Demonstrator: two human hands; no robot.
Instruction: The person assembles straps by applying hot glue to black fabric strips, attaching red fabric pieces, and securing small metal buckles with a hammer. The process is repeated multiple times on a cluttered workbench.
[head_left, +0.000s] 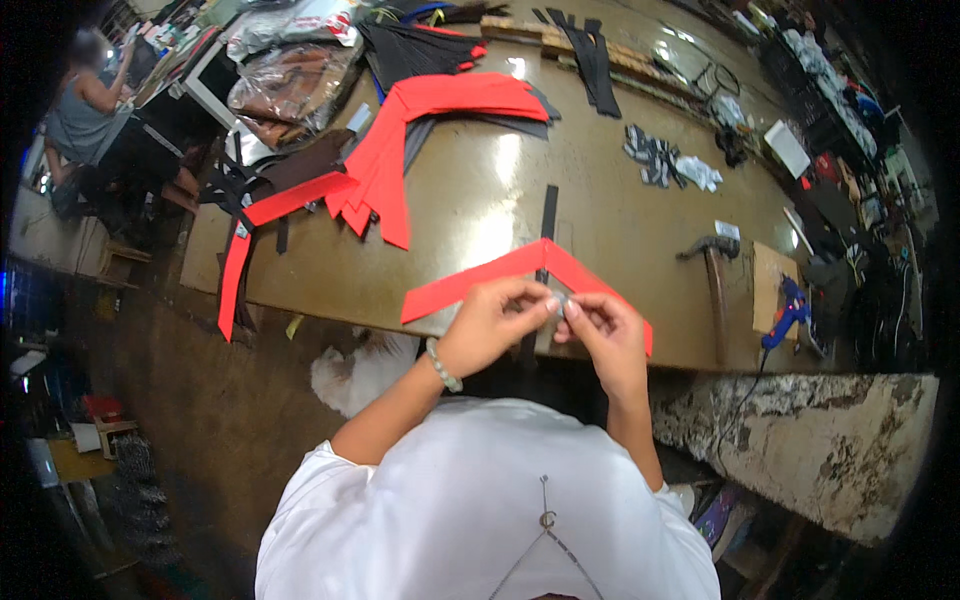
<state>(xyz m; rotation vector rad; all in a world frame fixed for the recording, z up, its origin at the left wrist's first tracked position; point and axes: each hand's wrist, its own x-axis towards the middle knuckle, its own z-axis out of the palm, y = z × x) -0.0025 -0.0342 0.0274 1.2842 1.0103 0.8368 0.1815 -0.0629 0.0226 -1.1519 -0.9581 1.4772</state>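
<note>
Evidently, from the head view, the step in hand is fine fingertip work: the left hand (490,328) and right hand (611,335) meet, thumbs and fingers pinched narrow at a small grey piece (561,299). An angled red strip (470,279) lies just beyond them on the table (650,225), a black strip (550,211) at its peak. The next move seems to call for steady, precise fingers.

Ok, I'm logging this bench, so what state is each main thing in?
Left hand: pinching small grey piece
Right hand: pinching the same piece
Red V-shaped strip: laid open
Red strip pile: overlapping, fanned
Hammer: lying, unheld
Blue glue gun: lying, unheld
Clear plastic bag: filled
Black strips: overlapping
</note>
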